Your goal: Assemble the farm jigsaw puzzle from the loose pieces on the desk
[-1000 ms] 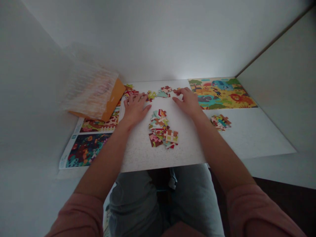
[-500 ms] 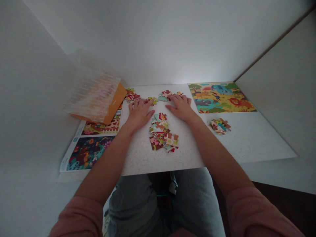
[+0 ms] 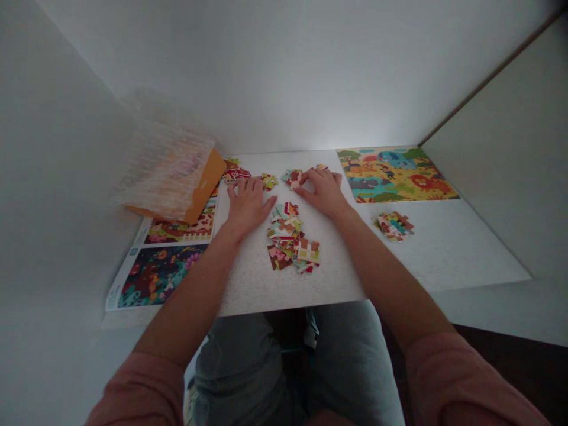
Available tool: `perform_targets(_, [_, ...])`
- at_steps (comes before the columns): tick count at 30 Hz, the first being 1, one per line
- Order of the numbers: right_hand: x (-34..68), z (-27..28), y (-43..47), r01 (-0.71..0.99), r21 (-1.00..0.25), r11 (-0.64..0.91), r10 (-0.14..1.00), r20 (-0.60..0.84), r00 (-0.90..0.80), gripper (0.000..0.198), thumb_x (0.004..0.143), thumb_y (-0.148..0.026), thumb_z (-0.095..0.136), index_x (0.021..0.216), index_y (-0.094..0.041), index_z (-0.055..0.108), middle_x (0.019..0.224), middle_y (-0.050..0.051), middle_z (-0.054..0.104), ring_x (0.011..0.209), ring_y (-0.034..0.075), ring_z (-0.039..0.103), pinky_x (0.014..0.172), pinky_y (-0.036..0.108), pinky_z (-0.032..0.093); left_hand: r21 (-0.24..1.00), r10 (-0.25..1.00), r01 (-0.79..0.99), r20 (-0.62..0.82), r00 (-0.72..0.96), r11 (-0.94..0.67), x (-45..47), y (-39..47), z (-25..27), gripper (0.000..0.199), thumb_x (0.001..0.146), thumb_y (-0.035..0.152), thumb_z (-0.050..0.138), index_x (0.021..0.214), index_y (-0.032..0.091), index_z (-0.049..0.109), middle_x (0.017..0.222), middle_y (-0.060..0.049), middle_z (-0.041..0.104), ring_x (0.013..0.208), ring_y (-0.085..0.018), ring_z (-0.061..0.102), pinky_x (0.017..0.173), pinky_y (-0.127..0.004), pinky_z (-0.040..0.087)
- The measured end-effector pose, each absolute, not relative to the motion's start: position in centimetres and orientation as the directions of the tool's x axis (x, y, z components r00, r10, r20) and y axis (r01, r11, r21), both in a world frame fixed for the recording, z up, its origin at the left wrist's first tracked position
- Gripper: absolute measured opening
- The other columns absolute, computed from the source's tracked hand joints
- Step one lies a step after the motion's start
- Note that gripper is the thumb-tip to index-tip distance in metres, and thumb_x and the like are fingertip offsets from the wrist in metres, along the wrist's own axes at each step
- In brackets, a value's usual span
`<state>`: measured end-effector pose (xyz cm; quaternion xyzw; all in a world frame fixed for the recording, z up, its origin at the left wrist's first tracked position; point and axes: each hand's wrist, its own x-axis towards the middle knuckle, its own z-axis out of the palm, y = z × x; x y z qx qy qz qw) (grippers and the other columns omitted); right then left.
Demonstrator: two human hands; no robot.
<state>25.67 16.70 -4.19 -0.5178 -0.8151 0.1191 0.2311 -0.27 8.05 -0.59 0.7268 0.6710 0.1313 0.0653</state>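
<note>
My left hand [image 3: 248, 204] lies on the white table with its fingers apart, beside red puzzle pieces [image 3: 235, 173] and a yellow-green piece [image 3: 268, 181]. With thumb and index finger, my right hand [image 3: 325, 190] pinches the edge of a pink-and-brown puzzle piece [image 3: 295, 178], which overlaps a pale green one. More pieces show partly behind that hand's fingers. Nearer to me, between my forearms, sits a loose heap of puzzle pieces [image 3: 286, 228], some of them overlapping.
An animal picture puzzle [image 3: 394, 174] lies at the back right, with a small pile of pieces [image 3: 394, 226] in front of it. At the left, an orange folder in a clear plastic bag [image 3: 177, 171] rests on printed picture sheets [image 3: 164, 275]. Walls stand behind and at the sides.
My right thumb and index finger have closed on the pink-and-brown piece, which has turned and shifted slightly toward me. The left hand has barely moved.
</note>
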Motion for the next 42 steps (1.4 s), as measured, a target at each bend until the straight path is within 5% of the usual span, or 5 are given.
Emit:
perform_targets(7, [25.2, -4.0, 16.8, 0.778, -0.471, 0.416, 0.903, 0.317, -0.291, 0.025, 0.109, -0.045, 0.089, 0.126, -0.031, 0.077, 0.141, 0.014, 0.095, 0.133, 0.044, 0.084, 0.130, 0.067, 0.042, 0.290, 0.991, 0.954, 0.123, 0.044, -0.079, 0.0, 8.2, -0.5, 0.060, 0.126, 0.043, 0.060, 0.182, 0.022, 0.069, 0.190, -0.020, 0.072, 0.182, -0.044, 0.057, 0.157, -0.069, 0.034])
perform_targets(15, [24.9, -1.9, 15.1, 0.758, -0.367, 0.540, 0.835, 0.345, -0.428, 0.043, 0.113, -0.051, 0.085, 0.151, -0.034, 0.078, 0.152, 0.013, 0.091, 0.142, 0.046, 0.077, 0.136, 0.066, 0.039, 0.310, 0.974, 0.950, 0.224, -0.042, -0.030, -0.3, 9.0, -1.2, 0.042, 0.124, 0.049, 0.065, 0.154, 0.028, 0.087, 0.171, -0.020, 0.082, 0.173, -0.046, 0.065, 0.153, -0.074, 0.036])
perform_targets(25, [25.1, -1.1, 14.7, 0.785, -0.365, 0.500, 0.859, 0.324, -0.396, 0.047, 0.114, -0.055, 0.079, 0.156, -0.035, 0.079, 0.162, 0.011, 0.088, 0.143, 0.047, 0.079, 0.140, 0.068, 0.038, 0.332, 0.973, 0.942, 0.195, -0.120, 0.050, -0.4, 9.0, -1.2, 0.056, 0.117, 0.058, 0.073, 0.165, 0.028, 0.082, 0.185, -0.026, 0.069, 0.177, -0.055, 0.056, 0.149, -0.080, 0.040])
perform_targets(32, [25.4, -1.2, 14.6, 0.781, -0.380, 0.495, 0.858, 0.356, -0.371, 0.048, 0.113, -0.054, 0.082, 0.156, -0.033, 0.081, 0.156, 0.012, 0.090, 0.135, 0.046, 0.082, 0.138, 0.071, 0.039, 0.344, 0.975, 0.934, 0.156, -0.155, 0.094, -0.9, 9.8, -1.4, 0.058, 0.112, 0.057, 0.082, 0.159, 0.024, 0.077, 0.173, -0.024, 0.079, 0.173, -0.051, 0.063, 0.149, -0.073, 0.043])
perform_targets(42, [36.8, 2.4, 10.5, 0.711, -0.508, 0.487, 0.769, 0.636, -0.072, 0.064, 0.110, -0.092, 0.077, 0.140, -0.036, 0.084, 0.147, 0.023, 0.092, 0.120, 0.043, 0.088, 0.111, 0.069, 0.071, 0.587, 0.960, 0.793, 0.280, -0.010, -0.163, -1.7, 10.5, -1.7, 0.058, 0.110, 0.013, 0.079, 0.167, 0.017, 0.073, 0.176, -0.021, 0.075, 0.149, -0.031, 0.081, 0.133, -0.045, 0.066])
